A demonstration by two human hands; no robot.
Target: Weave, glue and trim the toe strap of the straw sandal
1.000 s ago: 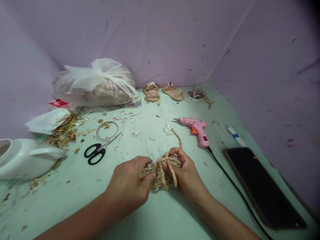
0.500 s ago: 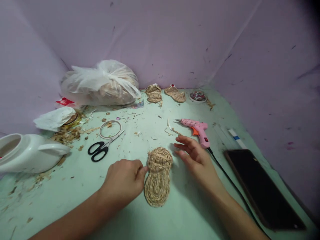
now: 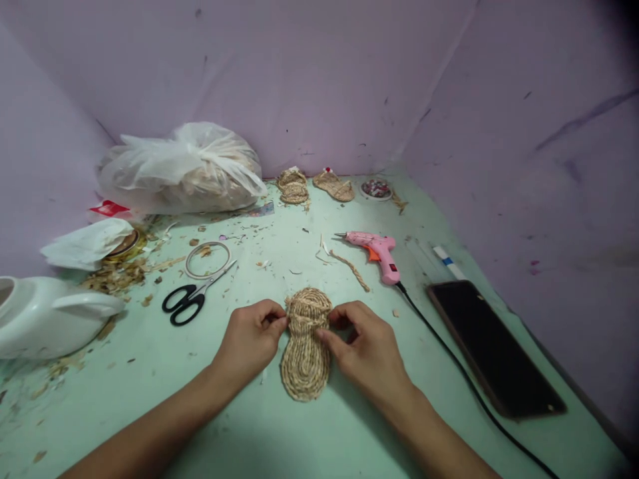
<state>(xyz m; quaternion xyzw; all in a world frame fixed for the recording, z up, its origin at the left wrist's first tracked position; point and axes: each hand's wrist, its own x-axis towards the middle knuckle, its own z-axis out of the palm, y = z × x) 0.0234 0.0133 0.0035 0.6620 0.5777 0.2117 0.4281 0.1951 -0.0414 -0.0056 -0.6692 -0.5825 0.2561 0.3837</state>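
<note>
Looks like that woven straw slipper (image 3: 305,369) would be super light, kinda springy with a bit of stiffness in the coiled sole, and not slippery since the rope's so rough. I'd guess the seams are the fragile bit, so I'd take it by both sides where the strap meets the sole, not yank the strap. It's flat on the counter (image 3: 239,439), toe end pointing away, right between the two hands. Left hand's (image 3: 255,332) grip is pinched nearly closed on the strap's left edge. Right hand's (image 3: 367,339) grip is curled part-open at the right edge, thumb on top; can't tell if it's actually clamped.
</note>
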